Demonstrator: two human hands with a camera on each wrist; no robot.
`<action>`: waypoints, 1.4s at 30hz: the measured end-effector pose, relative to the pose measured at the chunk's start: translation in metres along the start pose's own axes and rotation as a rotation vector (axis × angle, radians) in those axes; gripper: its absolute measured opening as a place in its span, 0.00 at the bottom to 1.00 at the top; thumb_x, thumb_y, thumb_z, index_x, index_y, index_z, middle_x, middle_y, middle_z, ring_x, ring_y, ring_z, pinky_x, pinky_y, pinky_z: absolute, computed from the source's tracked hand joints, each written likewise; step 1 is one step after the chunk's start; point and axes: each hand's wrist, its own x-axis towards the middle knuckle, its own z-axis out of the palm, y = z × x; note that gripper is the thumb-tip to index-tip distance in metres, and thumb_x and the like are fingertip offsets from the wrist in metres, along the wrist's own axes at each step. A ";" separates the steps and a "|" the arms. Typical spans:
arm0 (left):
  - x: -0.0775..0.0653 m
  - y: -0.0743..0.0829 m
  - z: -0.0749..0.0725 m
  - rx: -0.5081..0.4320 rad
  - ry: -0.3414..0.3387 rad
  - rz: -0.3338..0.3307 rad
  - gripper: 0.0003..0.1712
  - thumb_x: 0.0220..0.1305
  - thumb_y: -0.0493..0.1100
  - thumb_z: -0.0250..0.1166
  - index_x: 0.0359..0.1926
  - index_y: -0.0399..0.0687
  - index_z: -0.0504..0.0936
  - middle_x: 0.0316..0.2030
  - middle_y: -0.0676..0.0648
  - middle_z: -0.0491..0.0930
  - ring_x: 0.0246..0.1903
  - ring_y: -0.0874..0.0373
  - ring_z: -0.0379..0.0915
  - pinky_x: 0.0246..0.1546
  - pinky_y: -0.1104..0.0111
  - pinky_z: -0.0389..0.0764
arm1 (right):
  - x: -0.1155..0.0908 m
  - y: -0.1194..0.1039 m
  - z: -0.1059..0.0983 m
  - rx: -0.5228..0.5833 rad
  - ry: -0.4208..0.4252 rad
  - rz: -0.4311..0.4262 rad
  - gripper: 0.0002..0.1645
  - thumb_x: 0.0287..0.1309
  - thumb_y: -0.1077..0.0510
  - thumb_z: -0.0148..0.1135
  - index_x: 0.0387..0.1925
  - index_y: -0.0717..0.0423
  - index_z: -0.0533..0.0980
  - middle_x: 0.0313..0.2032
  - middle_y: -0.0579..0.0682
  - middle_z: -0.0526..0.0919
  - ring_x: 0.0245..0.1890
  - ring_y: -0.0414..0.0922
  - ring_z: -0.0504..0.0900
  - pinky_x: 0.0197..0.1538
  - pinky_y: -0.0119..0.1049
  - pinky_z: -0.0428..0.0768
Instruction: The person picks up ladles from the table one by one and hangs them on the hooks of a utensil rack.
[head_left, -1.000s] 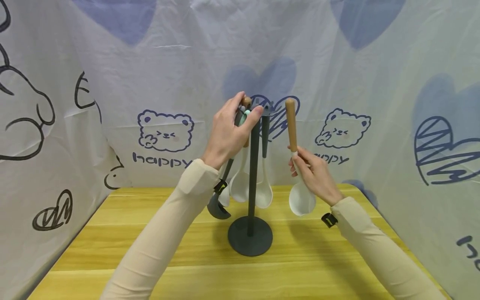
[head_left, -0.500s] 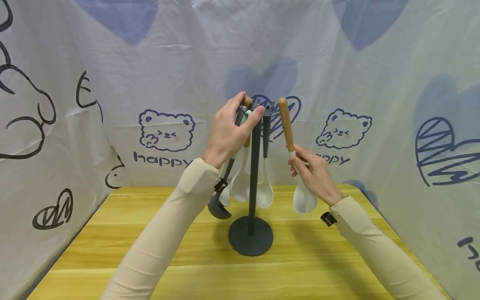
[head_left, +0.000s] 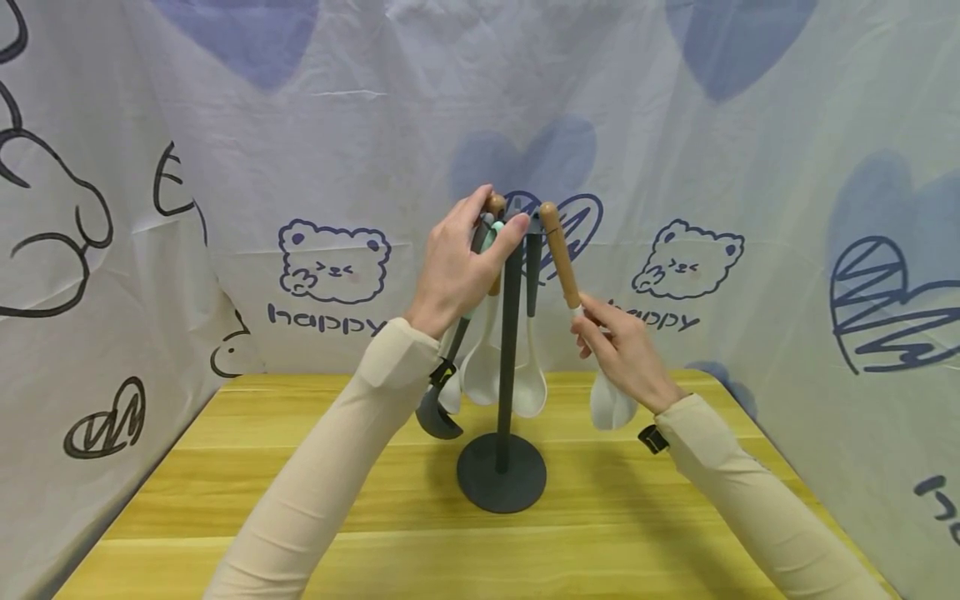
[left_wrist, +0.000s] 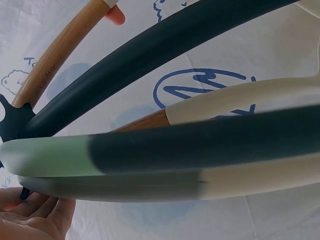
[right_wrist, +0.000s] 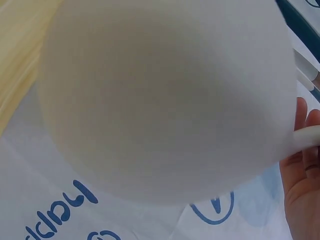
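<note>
My right hand (head_left: 622,346) pinches a white ladle (head_left: 561,254) by its neck, just below the wooden handle. The handle leans left, its top end beside the head of a dark utensil stand (head_left: 510,333). In the left wrist view that handle (left_wrist: 55,57) overlaps a dark hook; whether it hangs there I cannot tell. The ladle's bowl (right_wrist: 170,105) fills the right wrist view. At the top left of the stand, my left hand (head_left: 465,258) grips the head, thumb in front, among hanging handles. Its fingers (left_wrist: 50,212) are partly hidden.
Several utensils hang from the stand, including a dark ladle (head_left: 437,417) and white spoon-like ones (head_left: 530,387). The stand's round base (head_left: 501,472) rests on a wooden table (head_left: 360,517). A printed white cloth (head_left: 480,83) encloses the back and sides.
My right hand has moved the ladle's handle leftward to the stand's head, tilting it and turning its bowl. My left hand has stayed in place.
</note>
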 end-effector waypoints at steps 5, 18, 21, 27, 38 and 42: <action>0.000 -0.001 0.001 0.007 -0.001 -0.008 0.39 0.68 0.62 0.56 0.72 0.46 0.63 0.64 0.47 0.72 0.61 0.54 0.70 0.61 0.65 0.74 | -0.001 -0.002 0.002 0.043 -0.027 0.015 0.22 0.71 0.63 0.52 0.64 0.57 0.72 0.32 0.53 0.80 0.24 0.47 0.81 0.28 0.32 0.84; 0.000 0.000 0.002 0.004 0.012 0.012 0.39 0.68 0.61 0.56 0.72 0.46 0.64 0.62 0.46 0.73 0.59 0.54 0.71 0.59 0.66 0.75 | -0.002 0.003 0.005 0.065 -0.063 0.011 0.23 0.70 0.62 0.53 0.65 0.54 0.72 0.32 0.52 0.83 0.27 0.45 0.83 0.33 0.35 0.86; 0.000 0.001 0.002 0.007 0.009 0.017 0.40 0.67 0.62 0.56 0.72 0.46 0.63 0.63 0.46 0.73 0.60 0.54 0.71 0.60 0.65 0.74 | 0.000 0.002 0.006 0.061 -0.076 0.006 0.23 0.70 0.62 0.54 0.64 0.54 0.72 0.33 0.53 0.84 0.29 0.46 0.85 0.37 0.35 0.87; 0.000 0.002 0.003 0.014 0.001 0.012 0.41 0.67 0.62 0.55 0.73 0.45 0.62 0.64 0.46 0.72 0.61 0.54 0.70 0.61 0.66 0.74 | 0.003 0.000 0.012 0.077 -0.081 0.010 0.21 0.70 0.61 0.55 0.62 0.54 0.74 0.33 0.52 0.85 0.28 0.46 0.85 0.38 0.34 0.87; -0.002 -0.001 0.001 -0.021 0.016 0.020 0.38 0.68 0.61 0.56 0.71 0.46 0.65 0.61 0.48 0.74 0.58 0.57 0.72 0.58 0.69 0.74 | 0.004 -0.006 0.026 0.066 -0.085 0.032 0.19 0.71 0.58 0.54 0.61 0.55 0.74 0.34 0.51 0.85 0.32 0.43 0.85 0.48 0.42 0.86; -0.002 0.000 0.002 -0.022 0.006 0.009 0.39 0.67 0.63 0.55 0.71 0.47 0.65 0.61 0.48 0.74 0.57 0.57 0.72 0.58 0.69 0.74 | 0.003 -0.007 0.028 0.075 -0.085 0.057 0.21 0.71 0.58 0.54 0.62 0.56 0.72 0.35 0.52 0.86 0.36 0.46 0.86 0.50 0.46 0.85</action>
